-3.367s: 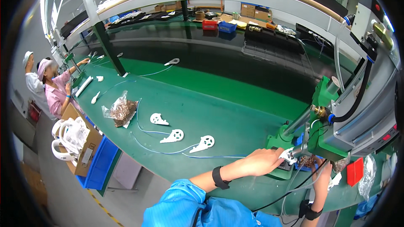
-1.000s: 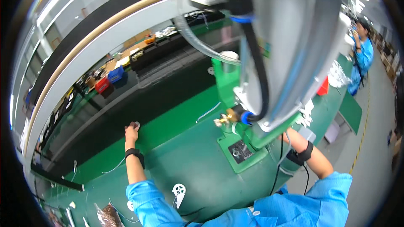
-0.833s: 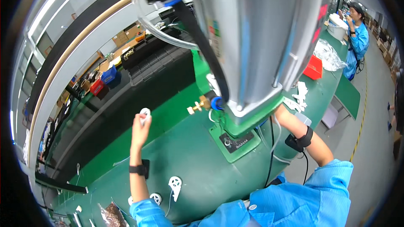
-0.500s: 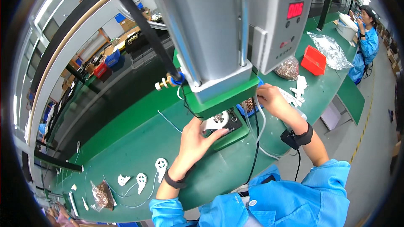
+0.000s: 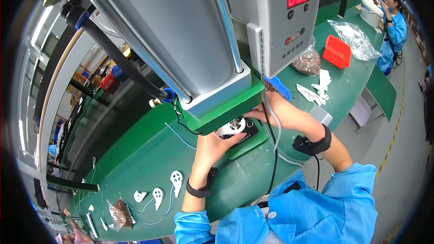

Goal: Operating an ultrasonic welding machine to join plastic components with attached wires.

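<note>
Under the green press head sits a white round plastic piece with a spoked centre (image 5: 230, 129), lying on a black fixture block (image 5: 249, 132). My left hand (image 5: 212, 148) grips this piece from the near left side, thumb along its front edge. From the right, my right hand (image 5: 270, 109) reaches in beside the piece with its fingers pinched together. Whatever sits between those fingertips is too small or hidden to name. Behind that hand is a blue tray (image 5: 281, 88) of small copper-coloured parts, partly covered by the press.
The grey press cylinder (image 5: 167, 31) and control box (image 5: 275, 22) fill the upper middle. Hoses hang by my right forearm. White pulley-like pieces (image 5: 176, 178) with cords and a bag of copper parts (image 5: 121, 213) lie left. A red bin (image 5: 337, 51) stands right; a co-worker (image 5: 393, 29) sits beyond.
My right hand has come from the blue tray leftward to the white piece. My left hand keeps its grip there. The view has shifted, and the press looks larger.
</note>
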`<state>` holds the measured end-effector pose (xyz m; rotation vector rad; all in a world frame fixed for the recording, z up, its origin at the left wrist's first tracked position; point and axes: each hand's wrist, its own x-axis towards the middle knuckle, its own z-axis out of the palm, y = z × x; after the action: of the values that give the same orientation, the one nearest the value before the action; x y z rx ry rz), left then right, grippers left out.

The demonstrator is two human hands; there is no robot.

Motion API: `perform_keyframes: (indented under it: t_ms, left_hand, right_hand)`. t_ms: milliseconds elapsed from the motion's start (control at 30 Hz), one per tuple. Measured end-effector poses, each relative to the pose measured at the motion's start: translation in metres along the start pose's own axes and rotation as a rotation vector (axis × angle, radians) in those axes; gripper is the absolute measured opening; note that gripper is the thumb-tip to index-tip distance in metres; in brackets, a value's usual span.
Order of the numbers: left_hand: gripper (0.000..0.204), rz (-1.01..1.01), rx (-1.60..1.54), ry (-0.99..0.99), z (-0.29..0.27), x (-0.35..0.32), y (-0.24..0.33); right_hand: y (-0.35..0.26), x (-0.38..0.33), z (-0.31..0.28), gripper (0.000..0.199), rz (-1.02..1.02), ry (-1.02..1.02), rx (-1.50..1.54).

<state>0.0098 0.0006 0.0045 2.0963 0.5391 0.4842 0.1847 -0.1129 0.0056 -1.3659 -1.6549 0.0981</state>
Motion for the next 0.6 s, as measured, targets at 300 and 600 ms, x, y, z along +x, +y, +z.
perform_keyframes:
  t_ms: [300, 600]
  left_hand:
    - [0.045, -0.074, -0.168, -0.016, 0.003, -0.002, -0.001]
    - [0.052, -0.048, -0.099, -0.031, 0.005, -0.002, -0.01]
  right_hand:
    - [0.003, 0.014, 0.019, 0.022, 0.085, -0.266, 0.026]
    - [0.01, 0.002, 0.021, 0.02, 0.17, -0.292, 0.06]
